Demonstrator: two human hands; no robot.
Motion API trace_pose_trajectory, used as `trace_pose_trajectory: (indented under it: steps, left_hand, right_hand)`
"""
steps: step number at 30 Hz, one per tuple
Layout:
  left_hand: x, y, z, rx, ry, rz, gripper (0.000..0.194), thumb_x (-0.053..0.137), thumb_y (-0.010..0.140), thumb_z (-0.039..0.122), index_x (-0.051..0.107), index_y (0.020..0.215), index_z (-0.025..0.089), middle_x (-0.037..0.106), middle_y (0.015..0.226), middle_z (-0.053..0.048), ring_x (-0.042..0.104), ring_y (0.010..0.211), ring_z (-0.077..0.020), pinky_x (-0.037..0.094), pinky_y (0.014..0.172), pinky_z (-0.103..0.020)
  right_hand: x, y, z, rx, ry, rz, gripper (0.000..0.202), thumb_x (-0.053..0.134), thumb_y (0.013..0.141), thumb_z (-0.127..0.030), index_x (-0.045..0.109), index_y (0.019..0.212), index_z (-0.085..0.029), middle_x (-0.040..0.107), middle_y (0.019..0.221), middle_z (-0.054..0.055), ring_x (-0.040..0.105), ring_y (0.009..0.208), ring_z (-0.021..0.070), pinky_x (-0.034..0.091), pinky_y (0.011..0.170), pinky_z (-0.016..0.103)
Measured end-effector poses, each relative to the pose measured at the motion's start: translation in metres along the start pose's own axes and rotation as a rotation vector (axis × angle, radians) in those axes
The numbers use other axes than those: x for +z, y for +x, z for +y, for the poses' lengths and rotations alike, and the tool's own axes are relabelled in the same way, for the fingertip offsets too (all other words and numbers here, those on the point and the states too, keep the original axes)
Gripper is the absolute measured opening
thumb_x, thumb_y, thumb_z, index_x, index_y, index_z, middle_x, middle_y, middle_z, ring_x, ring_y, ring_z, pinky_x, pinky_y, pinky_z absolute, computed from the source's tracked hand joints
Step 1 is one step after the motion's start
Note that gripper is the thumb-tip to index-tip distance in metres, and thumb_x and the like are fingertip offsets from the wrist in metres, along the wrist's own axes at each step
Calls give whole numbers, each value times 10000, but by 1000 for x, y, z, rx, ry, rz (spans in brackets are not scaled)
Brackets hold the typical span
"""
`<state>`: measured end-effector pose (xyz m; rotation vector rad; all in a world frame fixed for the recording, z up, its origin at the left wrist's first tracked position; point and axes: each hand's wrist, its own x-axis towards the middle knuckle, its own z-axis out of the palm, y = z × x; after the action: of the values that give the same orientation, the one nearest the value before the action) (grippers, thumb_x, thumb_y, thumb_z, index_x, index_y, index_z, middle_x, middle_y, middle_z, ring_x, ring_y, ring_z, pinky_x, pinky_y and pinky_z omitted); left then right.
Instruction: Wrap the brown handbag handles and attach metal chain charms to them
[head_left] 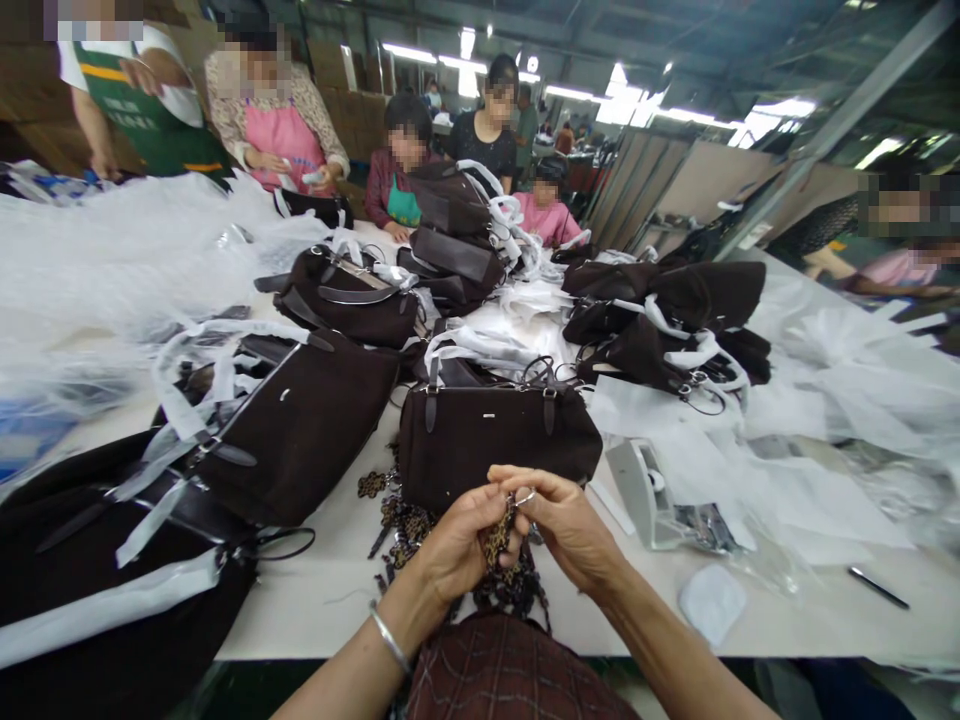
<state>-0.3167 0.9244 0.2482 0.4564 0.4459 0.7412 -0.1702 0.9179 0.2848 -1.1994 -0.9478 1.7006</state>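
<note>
Between my hands is a leopard-patterned bag charm (498,540) with a metal clasp (526,497) at its top. My left hand (469,530) grips the patterned body, fingers closed round it. With thumb and forefinger, my right hand (562,520) pinches the clasp. Right behind them a dark brown handbag (499,440) stands on the table, its handles wrapped in white. A heap of similar charms (409,525) lies beside and below my hands, partly hidden by them.
More dark handbags (300,430) lie on the left, others (667,310) at the back right. Clear plastic and white sheets (817,430) spread over the right side. A tape dispenser (641,495), a round white pad (712,603) and a pen (877,588) lie nearer. Several co-workers stand across the table.
</note>
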Motion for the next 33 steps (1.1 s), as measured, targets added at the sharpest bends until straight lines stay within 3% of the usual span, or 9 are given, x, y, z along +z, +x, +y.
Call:
trace_pose_trajectory:
  steps: [3,6,8,14,20,23,25,29,33]
  left_hand:
    - [-3,-1,1,95,351,60,332,644,855,436,639,1047,164,661,914,-49,593,738,-134,488,702,-263]
    - [-8,-4,9,254,770,250,207,607,887,359,658,977,180,665,952,-31,581,901,-163,444,833,-273]
    - [-8,-6,16,300,861,332,194,571,904,356,650,973,193,662,922,-17,587,891,-166,440,822,-271]
    - [15,-6,34,356,1094,277,149,563,888,253,689,838,192,671,835,-7,609,812,-153,437,764,-246]
    - [17,1,31,261,1046,304,168,540,875,257,691,850,188,672,783,3,584,727,-136,430,680,-234]
    - [13,11,23,227,1103,369,131,610,818,285,648,758,174,591,661,30,498,620,-113,362,573,-224]
    - [12,19,18,202,1082,388,171,611,812,302,609,704,170,580,621,32,465,583,-104,328,540,-224]
    - [16,38,12,199,918,442,200,610,813,332,573,702,169,636,623,14,489,561,-103,346,534,-217]
    - [27,54,4,244,823,510,218,639,797,338,550,697,165,589,609,31,504,571,-101,377,550,-210]
  right_hand:
    - [-6,3,-3,43,-35,103,306,772,718,-450,722,849,-178,622,598,-13,480,493,91,419,472,255]
    - [-14,5,-10,-2,-238,237,312,809,670,-445,692,685,-156,654,640,9,520,602,101,396,554,248]
    - [-16,5,-15,7,-359,234,302,795,679,-449,704,692,-162,677,666,18,529,625,115,386,574,263]
    - [-13,5,-18,2,-423,179,328,771,693,-492,705,693,-172,672,646,-3,517,611,107,355,592,271]
    - [-19,8,-13,-16,-463,228,348,736,720,-505,702,709,-159,698,703,27,566,675,142,400,641,288]
    - [-25,8,-11,-23,-529,303,304,723,735,-459,704,710,-157,667,677,6,531,657,128,387,620,276]
    - [-32,7,-8,-31,-496,266,302,687,775,-460,716,755,-160,684,724,15,555,705,136,413,664,276]
    - [-47,5,3,1,-106,111,363,663,816,-482,681,1049,-205,719,943,38,618,854,157,453,788,285]
    - [-57,13,16,-10,123,162,315,710,788,-461,661,943,-192,682,843,8,588,762,123,450,744,259]
